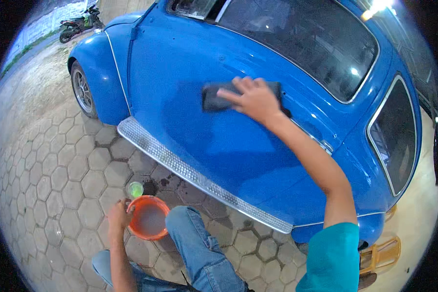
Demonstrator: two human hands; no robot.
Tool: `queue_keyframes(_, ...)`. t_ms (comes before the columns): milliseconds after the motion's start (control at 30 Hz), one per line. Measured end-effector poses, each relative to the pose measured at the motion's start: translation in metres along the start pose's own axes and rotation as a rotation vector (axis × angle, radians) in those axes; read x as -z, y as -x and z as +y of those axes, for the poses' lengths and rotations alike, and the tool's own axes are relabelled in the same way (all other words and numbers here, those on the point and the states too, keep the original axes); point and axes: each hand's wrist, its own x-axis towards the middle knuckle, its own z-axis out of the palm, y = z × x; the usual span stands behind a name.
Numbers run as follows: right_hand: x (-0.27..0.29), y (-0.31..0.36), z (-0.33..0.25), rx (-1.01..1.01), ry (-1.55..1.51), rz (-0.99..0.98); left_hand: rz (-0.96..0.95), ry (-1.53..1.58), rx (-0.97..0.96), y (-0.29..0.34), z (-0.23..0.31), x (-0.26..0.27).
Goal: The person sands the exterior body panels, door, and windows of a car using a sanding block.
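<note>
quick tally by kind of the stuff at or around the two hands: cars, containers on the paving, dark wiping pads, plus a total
Cars: 1 (blue car)
Containers: 2 (orange bucket at the left hand, small green-filled cup)
Dark pads: 1 (dark pad under the right hand)
Total: 4

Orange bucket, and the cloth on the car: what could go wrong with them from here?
The bucket appears right beside the person's knee, so a shift of the leg might tip it and spill the cloudy liquid.
The cup of green stuff stands close by the bucket and left hand, and could get knocked over.
The cloth lies under the right hand's spread fingers, so it might slip.
</note>
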Motion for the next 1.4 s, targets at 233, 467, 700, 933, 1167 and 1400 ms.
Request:
queue_keyframes(233,0.03,0.002,0.021,-0.625,0.268,0.025,-0.059,-0.003,-0.066,-0.01,0.006,-0.013)
queue_keyframes(467,0.034,0.004,0.039,-0.66,0.12,0.029,-0.054,-0.049,-0.093,-0.011,-0.002,-0.02)
queue_keyframes(700,0.012,0.021,-0.002,-0.04,0.023,-0.059,-0.012,0.018,-0.055,-0.008,-0.007,-0.013)
queue_keyframes(933,0.031,-0.004,0.015,-0.44,0.254,-0.004,-0.068,-0.018,-0.081,0.003,0.0,-0.01)
queue_keyframes(1167,0.029,0.009,0.015,-0.396,0.097,-0.079,-0.074,0.003,-0.07,0.006,0.024,-0.018)
queue_keyframes(1400,0.023,0.029,-0.041,-0.21,-0.113,-0.218,-0.201,0.167,-0.14,-0.012,0.03,-0.026)
